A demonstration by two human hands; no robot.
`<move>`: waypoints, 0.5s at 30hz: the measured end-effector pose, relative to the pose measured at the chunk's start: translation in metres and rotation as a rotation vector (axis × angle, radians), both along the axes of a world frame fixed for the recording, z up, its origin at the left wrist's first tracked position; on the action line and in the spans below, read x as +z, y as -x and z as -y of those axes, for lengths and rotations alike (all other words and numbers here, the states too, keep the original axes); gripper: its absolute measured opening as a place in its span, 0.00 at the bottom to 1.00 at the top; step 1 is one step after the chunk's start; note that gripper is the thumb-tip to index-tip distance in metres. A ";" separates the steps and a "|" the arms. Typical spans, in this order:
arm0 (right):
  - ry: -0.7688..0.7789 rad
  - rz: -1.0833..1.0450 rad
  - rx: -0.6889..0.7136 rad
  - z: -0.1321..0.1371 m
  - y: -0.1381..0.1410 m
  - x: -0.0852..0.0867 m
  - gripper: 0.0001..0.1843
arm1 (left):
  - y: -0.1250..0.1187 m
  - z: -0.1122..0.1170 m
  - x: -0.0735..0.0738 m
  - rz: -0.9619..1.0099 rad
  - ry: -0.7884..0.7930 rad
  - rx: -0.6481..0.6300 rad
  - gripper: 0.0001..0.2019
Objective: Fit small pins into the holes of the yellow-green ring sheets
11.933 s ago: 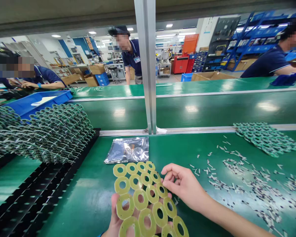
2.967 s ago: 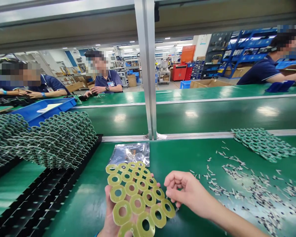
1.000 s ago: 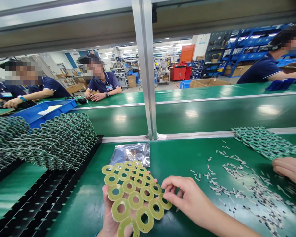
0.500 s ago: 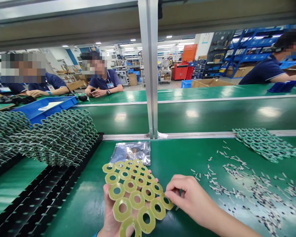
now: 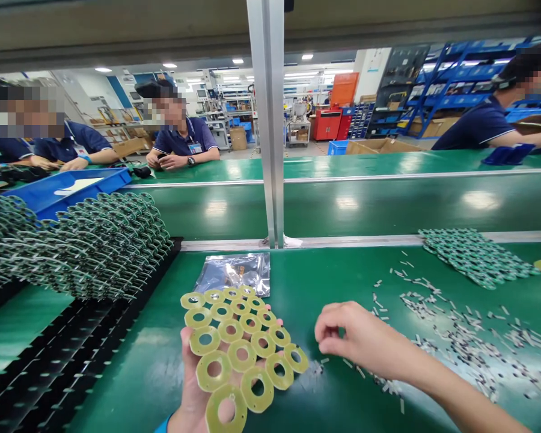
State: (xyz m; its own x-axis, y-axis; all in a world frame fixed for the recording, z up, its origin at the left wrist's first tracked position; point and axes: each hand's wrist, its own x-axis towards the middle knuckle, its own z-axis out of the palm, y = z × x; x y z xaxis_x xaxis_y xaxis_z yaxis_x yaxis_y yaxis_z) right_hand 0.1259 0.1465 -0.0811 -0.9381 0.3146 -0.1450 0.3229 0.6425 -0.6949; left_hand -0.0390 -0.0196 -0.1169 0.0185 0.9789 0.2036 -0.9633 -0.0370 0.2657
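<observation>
My left hand [image 5: 193,385] holds up a yellow-green panel of joined rings [image 5: 238,343] over the green bench, thumb on its lower left edge. My right hand [image 5: 365,343] hovers just right of the panel, clear of it, with its fingers curled and pinched together; what is between them is too small to make out. Tiny grey snapped-off tabs [image 5: 460,337] lie scattered on the mat to the right of that hand.
A silver antistatic bag [image 5: 234,273] lies beyond the panel. Green ring boards stand in a black slotted rack [image 5: 94,246] on the left. A heap of green rings [image 5: 473,255] sits at right, a blue bin [image 5: 67,189] back left. Several people sit across the conveyor.
My right hand has drawn away from the panel's right edge to the right. The panel has shifted slightly left and down. Another person's hand seen at the right edge a second ago is gone.
</observation>
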 end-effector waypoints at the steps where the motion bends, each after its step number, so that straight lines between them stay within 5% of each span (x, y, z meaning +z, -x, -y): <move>1: -0.061 0.052 0.040 -0.001 -0.003 -0.002 0.00 | 0.001 0.000 -0.002 0.011 0.003 0.002 0.48; 6: -0.317 0.136 0.175 0.009 -0.003 -0.019 0.03 | 0.004 0.004 -0.011 0.023 0.070 0.075 0.44; 15: -0.255 0.106 -0.096 -0.023 -0.001 0.008 0.06 | 0.008 -0.007 0.010 -0.149 0.273 0.043 0.37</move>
State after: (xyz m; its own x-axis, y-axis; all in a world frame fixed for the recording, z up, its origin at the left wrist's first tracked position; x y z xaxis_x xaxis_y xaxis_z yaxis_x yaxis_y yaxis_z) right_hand 0.1272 0.1693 -0.0730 -0.8861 0.4402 -0.1454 0.4529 0.7550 -0.4742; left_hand -0.0470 -0.0130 -0.1072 -0.0146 0.9976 -0.0684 -0.9121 0.0148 0.4097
